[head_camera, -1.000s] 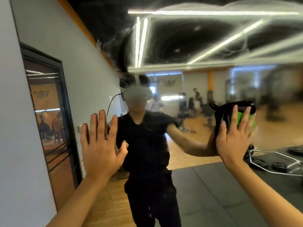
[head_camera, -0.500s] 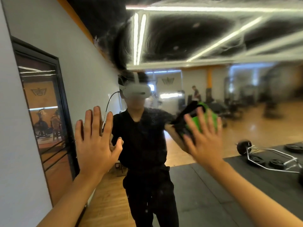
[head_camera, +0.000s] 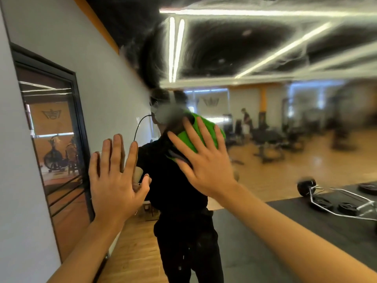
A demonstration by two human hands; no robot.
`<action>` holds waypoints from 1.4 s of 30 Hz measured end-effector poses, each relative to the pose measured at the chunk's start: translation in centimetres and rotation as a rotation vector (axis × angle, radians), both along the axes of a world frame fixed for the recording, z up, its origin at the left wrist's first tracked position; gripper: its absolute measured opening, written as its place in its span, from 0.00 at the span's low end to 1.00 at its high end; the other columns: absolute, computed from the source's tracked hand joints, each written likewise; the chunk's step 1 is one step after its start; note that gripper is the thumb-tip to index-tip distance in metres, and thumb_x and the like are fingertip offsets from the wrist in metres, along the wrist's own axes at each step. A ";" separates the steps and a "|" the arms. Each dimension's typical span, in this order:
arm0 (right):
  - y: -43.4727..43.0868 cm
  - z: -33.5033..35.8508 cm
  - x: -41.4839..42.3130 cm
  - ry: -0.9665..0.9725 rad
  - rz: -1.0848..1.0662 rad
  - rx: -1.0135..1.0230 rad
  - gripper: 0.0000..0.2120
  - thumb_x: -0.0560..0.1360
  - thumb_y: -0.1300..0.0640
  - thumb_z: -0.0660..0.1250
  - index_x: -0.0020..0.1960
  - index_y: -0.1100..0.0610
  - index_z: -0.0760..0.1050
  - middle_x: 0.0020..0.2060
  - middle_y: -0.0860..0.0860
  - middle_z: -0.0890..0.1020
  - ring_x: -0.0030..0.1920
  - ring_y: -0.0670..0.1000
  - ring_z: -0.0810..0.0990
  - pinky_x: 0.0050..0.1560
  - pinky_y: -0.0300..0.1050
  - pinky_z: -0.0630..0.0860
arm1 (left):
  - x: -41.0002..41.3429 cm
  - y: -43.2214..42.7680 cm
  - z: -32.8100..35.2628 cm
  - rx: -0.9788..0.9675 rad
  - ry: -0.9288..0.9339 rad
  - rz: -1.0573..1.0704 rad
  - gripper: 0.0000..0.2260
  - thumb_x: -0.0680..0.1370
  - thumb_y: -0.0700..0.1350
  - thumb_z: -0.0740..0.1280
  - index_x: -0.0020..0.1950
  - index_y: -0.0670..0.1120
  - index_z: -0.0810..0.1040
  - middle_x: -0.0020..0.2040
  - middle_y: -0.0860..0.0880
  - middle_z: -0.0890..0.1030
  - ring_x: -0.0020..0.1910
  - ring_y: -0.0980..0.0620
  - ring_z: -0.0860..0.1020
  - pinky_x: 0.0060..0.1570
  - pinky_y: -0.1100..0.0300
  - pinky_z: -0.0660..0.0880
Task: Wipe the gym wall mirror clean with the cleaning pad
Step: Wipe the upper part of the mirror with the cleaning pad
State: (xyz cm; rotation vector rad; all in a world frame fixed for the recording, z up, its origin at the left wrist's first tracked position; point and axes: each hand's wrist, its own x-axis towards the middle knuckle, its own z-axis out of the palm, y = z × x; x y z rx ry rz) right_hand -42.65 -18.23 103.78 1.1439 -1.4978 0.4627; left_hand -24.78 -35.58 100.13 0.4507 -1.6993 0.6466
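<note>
Head view: right hand (head_camera: 206, 160), fingers straight and spread, presses the green cleaning pad (head_camera: 201, 132), black-edged, flat against the mirror (head_camera: 285, 139). Left of it, the left hand (head_camera: 116, 180) rests open-palmed on the glass, holding nothing.

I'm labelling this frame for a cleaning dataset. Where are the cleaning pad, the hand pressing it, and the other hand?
cleaning pad (head_camera: 206, 129), head view, on its green face above the fingers.
right hand (head_camera: 206, 168), head view, back of the hand.
left hand (head_camera: 116, 184), head view, back of the hand.

Head view, close, facing mirror (head_camera: 285, 139)
</note>
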 end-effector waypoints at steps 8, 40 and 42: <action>6.4 2.0 -7.6 -0.538 -0.144 -0.498 0.31 0.84 0.40 0.49 0.85 0.45 0.50 0.85 0.54 0.48 0.84 0.60 0.46 0.79 0.69 0.47 | -0.4 0.1 -0.2 0.010 0.019 0.015 0.36 0.80 0.58 0.60 0.86 0.45 0.59 0.86 0.40 0.52 0.85 0.38 0.50 0.82 0.37 0.48; -4.6 6.3 4.0 -0.070 0.047 -0.161 0.30 0.84 0.40 0.55 0.84 0.45 0.55 0.84 0.54 0.52 0.84 0.60 0.46 0.81 0.65 0.43 | 0.0 -0.2 -0.1 0.055 -0.038 -0.004 0.32 0.82 0.52 0.56 0.85 0.45 0.59 0.86 0.40 0.51 0.85 0.38 0.51 0.81 0.34 0.51; -4.9 6.2 4.1 -0.076 0.052 -0.167 0.30 0.84 0.40 0.54 0.84 0.44 0.55 0.84 0.54 0.52 0.84 0.59 0.46 0.81 0.65 0.44 | -0.1 -0.1 -0.2 0.049 -0.034 0.015 0.32 0.82 0.53 0.56 0.86 0.47 0.57 0.87 0.41 0.50 0.85 0.39 0.51 0.82 0.36 0.50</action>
